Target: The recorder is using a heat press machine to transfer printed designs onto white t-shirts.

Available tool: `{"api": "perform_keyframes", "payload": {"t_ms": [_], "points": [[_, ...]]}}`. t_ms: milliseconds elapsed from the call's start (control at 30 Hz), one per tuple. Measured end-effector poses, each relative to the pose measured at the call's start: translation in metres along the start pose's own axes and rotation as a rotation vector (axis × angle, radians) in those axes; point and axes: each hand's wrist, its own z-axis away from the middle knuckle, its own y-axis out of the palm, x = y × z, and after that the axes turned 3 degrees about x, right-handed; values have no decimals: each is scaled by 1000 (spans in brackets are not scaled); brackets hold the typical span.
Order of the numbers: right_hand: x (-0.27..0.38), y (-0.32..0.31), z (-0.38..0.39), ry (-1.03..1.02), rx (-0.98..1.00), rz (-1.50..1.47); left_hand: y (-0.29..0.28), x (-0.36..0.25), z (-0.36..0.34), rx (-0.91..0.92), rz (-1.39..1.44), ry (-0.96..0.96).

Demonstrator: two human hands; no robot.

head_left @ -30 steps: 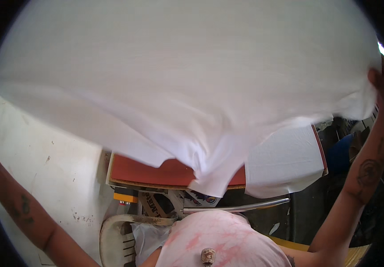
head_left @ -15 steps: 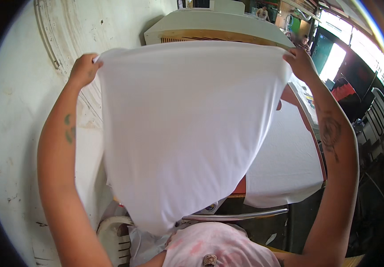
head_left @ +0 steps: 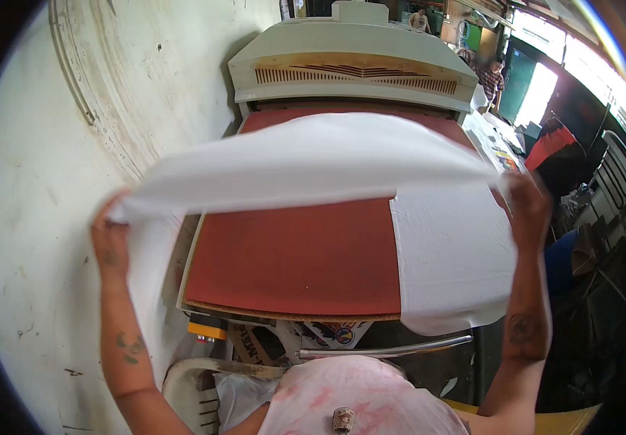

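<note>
White cloth (head_left: 305, 165) arches between left fingers (head_left: 114, 204) and right fingers (head_left: 519, 188), both pinching its edge (blurrily).

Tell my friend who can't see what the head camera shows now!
A white cloth arches above a red tabletop, held out between someone's left fingers and right fingers. A second white cloth lies on the tabletop's right side, and a vented pale machine stands beyond.

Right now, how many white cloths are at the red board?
2: the held cloth between the left hand and right hand, and the spread cloth on the right part of the red board. Any beneath would be hidden.
</note>
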Motion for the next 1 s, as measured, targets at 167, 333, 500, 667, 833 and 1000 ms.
{"api": "perform_keyframes", "payload": {"t_ms": [167, 333, 500, 667, 833, 1000], "points": [[-37, 79, 126, 480, 177, -487, 63, 116, 73, 214, 551, -282], [-57, 159, 191, 1005, 47, -1004, 118, 161, 101, 270, 696, -613], [-55, 196, 219, 1259, 9, -1045, 130, 215, 129, 223, 398, -784], [-53, 174, 244, 1182, 72, -789, 114, 216, 142, 375, 397, -734], [-47, 147, 272, 1149, 202, -640, 76, 202, 164, 459, 256, -683], [-46, 126, 303, 1066, 446, -404, 53, 194, 200, 459, 174, -730]]}}
